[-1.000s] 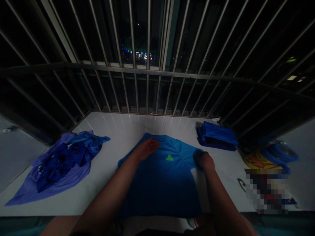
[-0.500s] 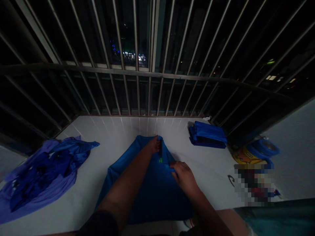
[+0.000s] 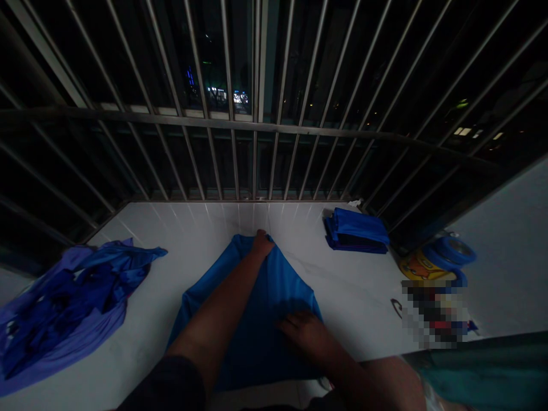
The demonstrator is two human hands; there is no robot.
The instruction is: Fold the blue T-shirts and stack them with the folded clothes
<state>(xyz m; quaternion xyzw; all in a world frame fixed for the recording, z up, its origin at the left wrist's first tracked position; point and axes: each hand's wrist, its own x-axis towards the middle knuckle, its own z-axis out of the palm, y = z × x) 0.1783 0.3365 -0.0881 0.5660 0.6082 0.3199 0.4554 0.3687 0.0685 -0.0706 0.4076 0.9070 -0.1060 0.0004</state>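
Observation:
A blue shirt (image 3: 274,285) lies spread out on the white ledge in front of me, its narrow end pointing toward the window. At that far end, my left hand (image 3: 262,242) is closed on the edge of the fabric. Lower down on the right side, my right hand (image 3: 303,331) rests over the cloth with its fingers stretched out to the left. My left forearm crosses the shirt and hides part of its left half.
Crumpled blue and purple cloths (image 3: 81,302) lie at left. A folded blue stack (image 3: 357,230) sits at back right. Beyond it stands a yellow and blue container (image 3: 432,262), beside a blurred-out patch. Metal bars (image 3: 252,128) line the back. Teal fabric (image 3: 488,365) hangs at lower right.
My right hand has let go of the folded-over edge and moved down onto the shirt. The right shoulder now lies spread outward, and the green print is out of sight.

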